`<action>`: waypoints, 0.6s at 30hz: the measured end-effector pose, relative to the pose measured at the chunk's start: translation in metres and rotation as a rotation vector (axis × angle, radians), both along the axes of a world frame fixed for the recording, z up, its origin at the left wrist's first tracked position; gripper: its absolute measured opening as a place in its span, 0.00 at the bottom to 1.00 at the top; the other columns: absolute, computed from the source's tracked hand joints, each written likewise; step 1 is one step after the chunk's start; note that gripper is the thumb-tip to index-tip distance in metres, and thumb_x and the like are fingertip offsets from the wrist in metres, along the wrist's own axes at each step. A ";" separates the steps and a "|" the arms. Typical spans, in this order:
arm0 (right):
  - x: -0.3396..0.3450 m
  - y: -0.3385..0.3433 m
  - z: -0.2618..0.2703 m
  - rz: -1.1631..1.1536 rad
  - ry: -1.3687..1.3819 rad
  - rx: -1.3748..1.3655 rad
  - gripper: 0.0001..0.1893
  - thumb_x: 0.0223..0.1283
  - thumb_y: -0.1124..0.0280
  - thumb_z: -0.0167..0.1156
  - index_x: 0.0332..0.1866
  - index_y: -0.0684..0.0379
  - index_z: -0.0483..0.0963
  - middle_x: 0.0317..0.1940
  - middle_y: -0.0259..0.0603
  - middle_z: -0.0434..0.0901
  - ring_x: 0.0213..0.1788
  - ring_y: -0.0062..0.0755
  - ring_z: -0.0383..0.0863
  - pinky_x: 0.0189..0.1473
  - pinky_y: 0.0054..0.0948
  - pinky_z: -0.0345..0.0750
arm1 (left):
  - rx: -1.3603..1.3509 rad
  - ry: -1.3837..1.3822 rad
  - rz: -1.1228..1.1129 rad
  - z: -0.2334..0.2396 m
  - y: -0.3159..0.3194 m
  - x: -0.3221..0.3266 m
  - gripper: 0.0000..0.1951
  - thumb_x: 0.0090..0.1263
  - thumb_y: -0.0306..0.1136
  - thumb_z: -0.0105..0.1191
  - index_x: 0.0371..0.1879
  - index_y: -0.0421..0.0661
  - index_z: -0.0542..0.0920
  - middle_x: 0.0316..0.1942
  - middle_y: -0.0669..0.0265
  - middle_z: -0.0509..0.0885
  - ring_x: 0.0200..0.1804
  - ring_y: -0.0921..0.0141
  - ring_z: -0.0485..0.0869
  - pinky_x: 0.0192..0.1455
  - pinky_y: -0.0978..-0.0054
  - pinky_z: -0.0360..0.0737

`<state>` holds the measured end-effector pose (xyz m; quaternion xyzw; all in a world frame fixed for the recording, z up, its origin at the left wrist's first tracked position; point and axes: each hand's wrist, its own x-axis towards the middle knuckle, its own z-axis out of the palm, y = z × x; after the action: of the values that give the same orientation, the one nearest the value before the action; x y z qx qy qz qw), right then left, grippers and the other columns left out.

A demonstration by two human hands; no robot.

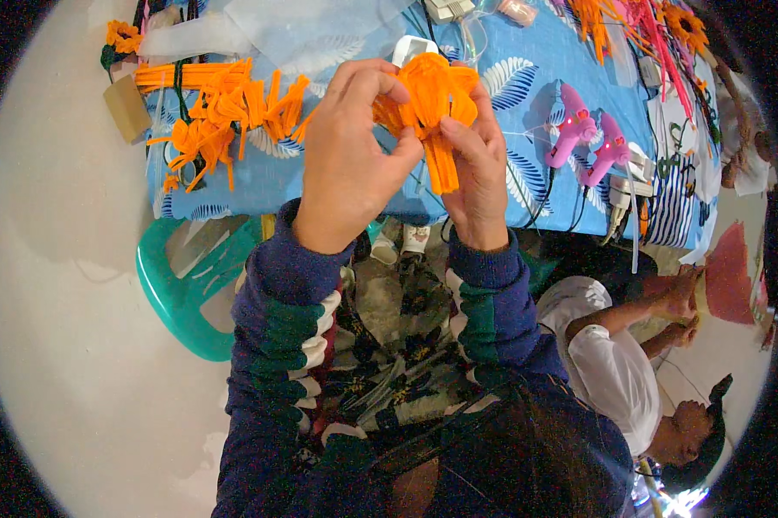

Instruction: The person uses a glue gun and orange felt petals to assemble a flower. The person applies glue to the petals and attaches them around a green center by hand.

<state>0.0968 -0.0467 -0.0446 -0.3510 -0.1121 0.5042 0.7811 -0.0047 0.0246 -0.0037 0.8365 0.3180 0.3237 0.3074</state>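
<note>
Both hands hold up an orange pipe-cleaner flower (431, 90) above the near edge of the table. My left hand (356, 149) pinches its left side between thumb and fingers. From the right, my right hand (476, 149) has its thumb on the front of the petals and its fingers behind them. A bundle of straight orange stems (442, 165) hangs down from the flower between the hands. To the left on the cloth lies a pile of bent orange pipe-cleaner pieces (224, 116), with straight orange pipe cleaners (191, 76) behind it.
Two pink hot glue guns (570, 126) with lit red lights stand at the right, their cords crossing the blue tablecloth (363, 188). A power strip (631, 188) sits at the table's edge. A green plastic chair (169, 291) is at the left. Another person (612, 369) sits at the right.
</note>
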 end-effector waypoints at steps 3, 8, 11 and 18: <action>0.001 0.000 0.004 -0.012 0.016 0.004 0.29 0.49 0.78 0.56 0.59 0.64 0.56 0.47 0.44 0.72 0.48 0.32 0.75 0.49 0.27 0.73 | 0.009 -0.015 0.026 0.001 -0.003 0.004 0.13 0.43 0.21 0.53 0.30 0.41 0.69 0.39 0.58 0.73 0.39 0.60 0.76 0.39 0.71 0.75; 0.006 0.001 0.005 0.016 0.033 0.016 0.28 0.49 0.77 0.55 0.58 0.65 0.57 0.48 0.44 0.71 0.49 0.32 0.74 0.51 0.28 0.72 | 0.013 -0.003 0.056 0.004 -0.008 0.007 0.12 0.44 0.21 0.53 0.29 0.41 0.70 0.39 0.58 0.72 0.37 0.60 0.76 0.38 0.71 0.74; 0.006 0.001 0.005 0.020 0.054 0.031 0.28 0.49 0.77 0.55 0.58 0.65 0.57 0.48 0.44 0.72 0.49 0.32 0.74 0.51 0.28 0.72 | -0.032 -0.024 0.109 0.002 -0.011 0.009 0.12 0.43 0.21 0.57 0.27 0.42 0.71 0.40 0.59 0.75 0.42 0.63 0.75 0.44 0.72 0.72; 0.007 0.000 0.003 0.001 0.057 0.030 0.28 0.49 0.77 0.55 0.58 0.65 0.58 0.49 0.44 0.71 0.49 0.32 0.74 0.51 0.27 0.71 | -0.021 -0.046 0.080 -0.001 -0.007 0.007 0.09 0.46 0.21 0.56 0.26 0.41 0.71 0.41 0.58 0.74 0.41 0.62 0.75 0.42 0.72 0.72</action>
<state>0.1038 -0.0469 -0.0413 -0.3247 -0.0975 0.5127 0.7888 0.0018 0.0178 -0.0046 0.8121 0.3475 0.3517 0.3099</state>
